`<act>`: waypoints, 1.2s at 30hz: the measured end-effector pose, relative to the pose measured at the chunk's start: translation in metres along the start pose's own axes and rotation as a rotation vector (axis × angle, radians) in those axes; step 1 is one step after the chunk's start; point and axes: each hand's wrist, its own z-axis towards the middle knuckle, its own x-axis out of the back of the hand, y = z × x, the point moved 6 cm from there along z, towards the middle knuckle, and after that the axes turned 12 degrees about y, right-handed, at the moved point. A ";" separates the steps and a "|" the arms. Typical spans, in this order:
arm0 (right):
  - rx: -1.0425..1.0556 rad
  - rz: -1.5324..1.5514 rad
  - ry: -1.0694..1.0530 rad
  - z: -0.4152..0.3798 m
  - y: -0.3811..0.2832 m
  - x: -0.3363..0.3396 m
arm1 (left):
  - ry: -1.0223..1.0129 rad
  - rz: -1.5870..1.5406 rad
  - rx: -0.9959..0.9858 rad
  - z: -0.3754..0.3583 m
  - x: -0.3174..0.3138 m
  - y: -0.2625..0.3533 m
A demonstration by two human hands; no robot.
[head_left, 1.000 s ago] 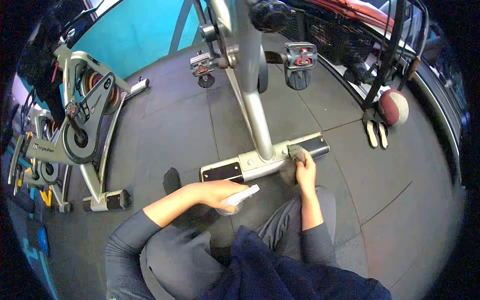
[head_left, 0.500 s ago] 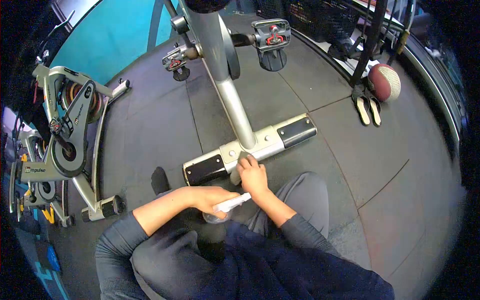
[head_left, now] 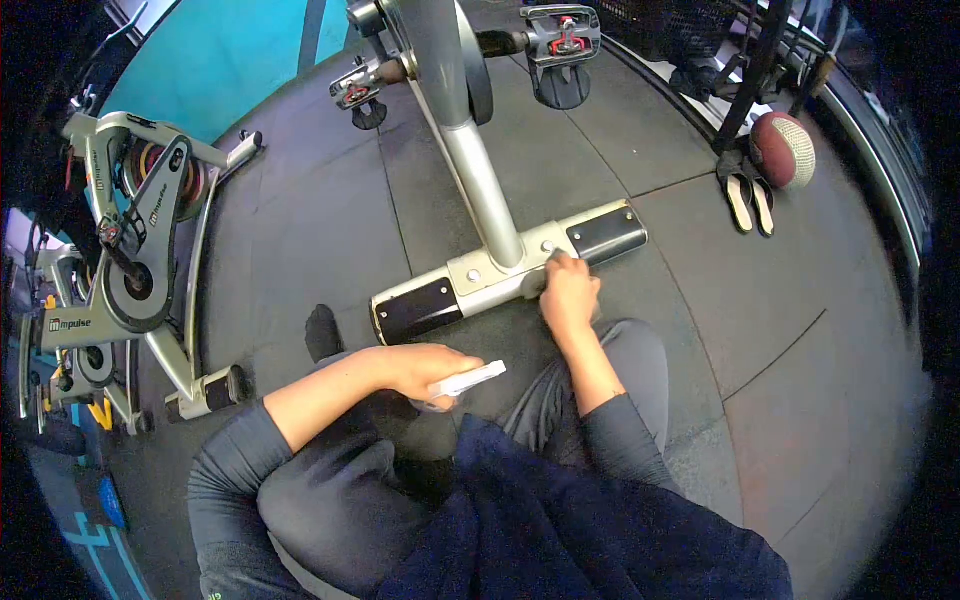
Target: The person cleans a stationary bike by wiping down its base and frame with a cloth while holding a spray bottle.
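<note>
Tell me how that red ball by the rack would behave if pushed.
The red ball looks round and rests free on flat floor mats, so it would probably roll. Its stitched panels suggest a weighted medicine ball, likely heavy for its size. The sandals beside it might stop it.

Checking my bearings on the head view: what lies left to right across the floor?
Spare exercise bike → left hand holding spray bottle → right hand on bike base bar → sandals → ball.
</note>
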 end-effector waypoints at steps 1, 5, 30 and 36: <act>0.067 0.009 -0.009 -0.004 -0.010 -0.002 | 0.000 -0.001 -0.007 -0.001 -0.002 -0.001; 0.275 0.052 -0.044 -0.027 -0.057 -0.009 | -0.019 -0.072 -0.009 -0.001 -0.018 -0.015; -1.150 2.302 0.224 0.020 0.045 0.008 | 0.807 -0.356 0.284 0.012 0.052 -0.040; -1.097 2.315 0.151 0.021 0.040 0.004 | 0.792 -0.167 0.322 0.014 0.053 -0.047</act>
